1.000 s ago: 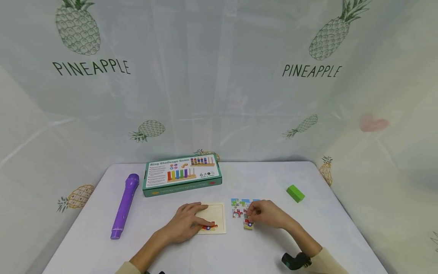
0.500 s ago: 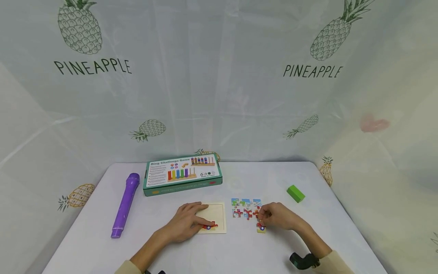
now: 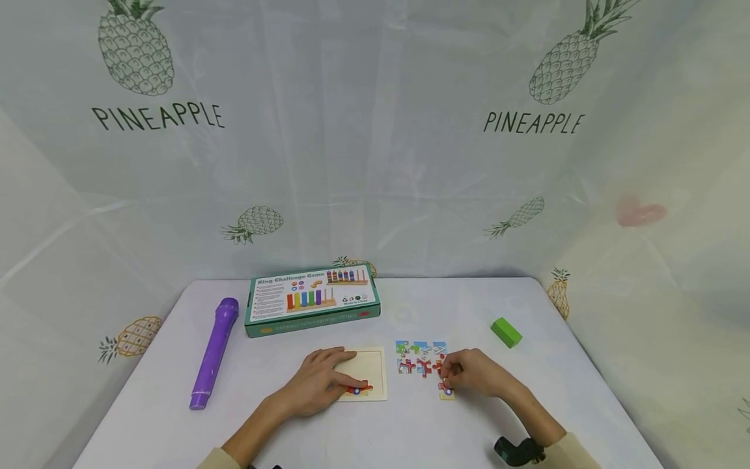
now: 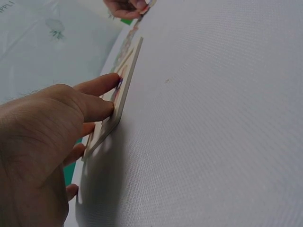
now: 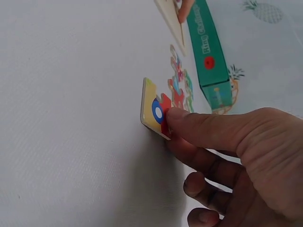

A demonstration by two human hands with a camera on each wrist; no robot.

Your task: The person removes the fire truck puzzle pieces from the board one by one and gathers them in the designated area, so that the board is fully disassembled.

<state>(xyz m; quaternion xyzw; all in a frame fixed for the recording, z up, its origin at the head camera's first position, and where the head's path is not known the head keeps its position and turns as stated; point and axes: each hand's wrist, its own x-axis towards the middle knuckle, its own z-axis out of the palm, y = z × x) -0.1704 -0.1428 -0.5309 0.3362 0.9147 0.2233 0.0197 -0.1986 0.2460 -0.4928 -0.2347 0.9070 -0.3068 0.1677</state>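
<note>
My left hand (image 3: 313,384) lies with spread fingers across the wooden puzzle board (image 3: 377,365) and covers its left part. Its thumb touches a red and blue puzzle piece (image 3: 364,389) set at the board's lower edge. Between thumb and index finger, my right hand (image 3: 477,372) pinches a puzzle piece (image 5: 152,109) with a blue wheel on yellow. In the right wrist view this piece tilts, and its upper part is hidden by the thumb. Just beyond it, several loose puzzle pieces (image 3: 423,367) lie in rows, right of the board.
Behind the board stands a green and white Ring Challenge Game box (image 3: 313,299). A purple microphone-shaped tube (image 3: 213,355) lies at the left of the table (image 3: 351,436). Toward the right back is a green block (image 3: 506,332). A patterned curtain hangs behind the table.
My right hand has shifted right with the pinched piece, from below the middle column of loose pieces to below the right column. My left hand stays in place on the board.
</note>
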